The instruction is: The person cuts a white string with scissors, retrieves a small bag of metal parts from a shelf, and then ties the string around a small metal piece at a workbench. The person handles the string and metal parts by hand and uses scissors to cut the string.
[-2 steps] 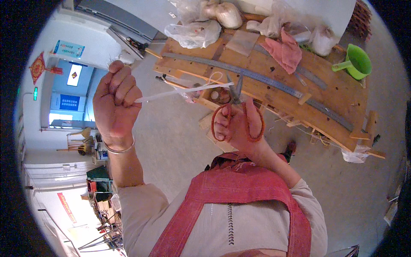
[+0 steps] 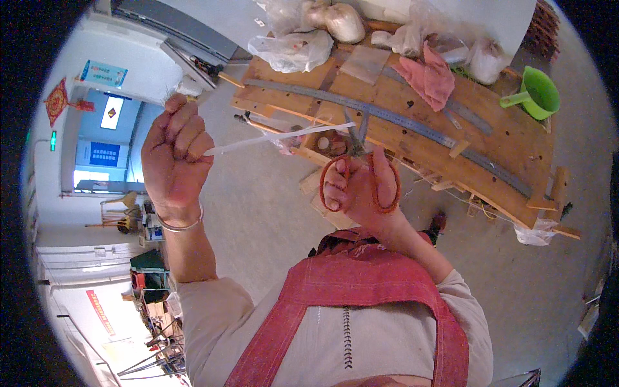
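Note:
My left hand [image 2: 177,151] is raised at the left, its fingers closed on one end of a narrow, translucent white strip [image 2: 264,138]. Thin, hair-like ends stick up above those fingers. The strip runs nearly straight to the right and reaches the scissor blades. In front of my body, my right hand [image 2: 361,201] holds scissors [image 2: 356,149] with orange-red wrapped handles, fingers and thumb through the loops. The blades point away from me and stand apart in a narrow V. Whether the strip lies between or across them, I cannot tell.
Beyond my hands stands a wooden workbench [image 2: 509,138] with a long steel ruler [image 2: 387,116], a pink cloth [image 2: 429,76], a green plastic dipper [image 2: 538,93] and plastic bags [image 2: 293,51]. A jar and other small items sit at its near edge, behind the scissors.
The scissor handles have spread slightly wider and the blades have parted a little. A thin loop near the strip's blade end has flattened. My left hand has hardly moved.

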`<action>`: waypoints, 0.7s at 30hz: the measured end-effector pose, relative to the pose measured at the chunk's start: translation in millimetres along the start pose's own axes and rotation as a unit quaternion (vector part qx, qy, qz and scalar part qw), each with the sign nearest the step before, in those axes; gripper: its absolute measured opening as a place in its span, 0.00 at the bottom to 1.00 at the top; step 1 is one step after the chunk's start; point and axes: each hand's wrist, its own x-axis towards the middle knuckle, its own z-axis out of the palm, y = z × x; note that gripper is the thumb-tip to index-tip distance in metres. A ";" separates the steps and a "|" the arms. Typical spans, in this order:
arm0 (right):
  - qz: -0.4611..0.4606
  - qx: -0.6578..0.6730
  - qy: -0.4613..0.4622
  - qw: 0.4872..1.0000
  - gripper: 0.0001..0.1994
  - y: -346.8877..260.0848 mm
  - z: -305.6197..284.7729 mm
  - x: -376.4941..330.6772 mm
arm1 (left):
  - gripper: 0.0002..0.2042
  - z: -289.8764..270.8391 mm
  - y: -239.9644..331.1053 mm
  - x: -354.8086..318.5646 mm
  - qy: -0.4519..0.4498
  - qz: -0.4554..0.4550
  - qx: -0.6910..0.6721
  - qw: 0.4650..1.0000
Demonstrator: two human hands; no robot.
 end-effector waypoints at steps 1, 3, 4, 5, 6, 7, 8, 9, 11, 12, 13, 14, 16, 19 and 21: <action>-0.006 -0.004 -0.003 1.000 0.34 -2.4 0.7 -0.7 | 0.07 -6.1 -0.2 -2.8 0.014 0.000 -0.006 1.000; -0.014 -0.016 -0.003 1.000 0.34 -5.5 3.2 -2.3 | 0.07 -18.8 -0.6 -7.3 0.042 0.002 -0.018 0.999; -0.018 -0.023 0.001 1.000 0.34 -5.8 4.6 -4.1 | 0.07 -24.1 -0.4 -7.9 0.042 0.001 -0.024 0.999; -0.022 -0.029 0.005 0.999 0.34 -5.7 5.6 -6.3 | 0.07 -28.5 0.2 -8.3 0.041 -0.002 -0.029 0.999; -0.018 -0.042 0.017 0.999 0.34 -6.7 3.5 -8.9 | 0.07 -31.4 0.5 -8.0 0.040 -0.004 -0.034 0.999; -0.013 -0.055 0.028 0.998 0.34 -8.3 -0.8 -12.1 | 0.07 -33.0 0.5 -6.8 0.038 -0.007 -0.037 0.999; -0.008 -0.066 0.040 0.997 0.34 -8.4 -2.5 -14.1 | 0.07 -34.0 1.0 -5.9 0.038 -0.009 -0.039 0.998; -0.012 -0.078 0.060 0.995 0.33 -7.9 -1.7 -15.5 | 0.07 -35.2 1.7 -5.0 0.038 -0.011 -0.041 0.998; -0.022 -0.102 0.102 0.989 0.32 -7.5 0.8 -17.6 | 0.07 -39.0 3.5 -3.7 0.050 -0.007 -0.031 0.998; -0.031 -0.093 0.125 0.987 0.31 -9.3 -2.1 -18.4 | 0.07 -40.9 4.9 -2.6 0.056 -0.006 -0.026 0.998; -0.040 -0.085 0.148 0.985 0.30 -13.2 -7.4 -19.6 | 0.07 -43.0 7.7 -1.4 0.043 -0.005 -0.028 0.999; -0.047 -0.074 0.170 0.982 0.30 -15.3 -12.1 -20.4 | 0.08 -45.2 12.2 -1.8 0.031 -0.002 -0.028 0.999; -0.065 -0.105 0.168 0.978 0.29 -17.8 -18.2 -22.5 | 0.08 -47.6 14.7 4.0 0.010 -0.009 -0.033 0.999; -0.018 -0.078 0.138 0.987 0.31 -10.0 -17.5 -24.9 | 0.08 -42.3 14.3 15.9 0.000 -0.022 -0.023 0.999; 0.022 -0.068 0.056 0.996 0.31 -0.8 -23.4 -25.2 | 0.08 -41.2 14.5 21.6 0.007 -0.026 0.000 1.000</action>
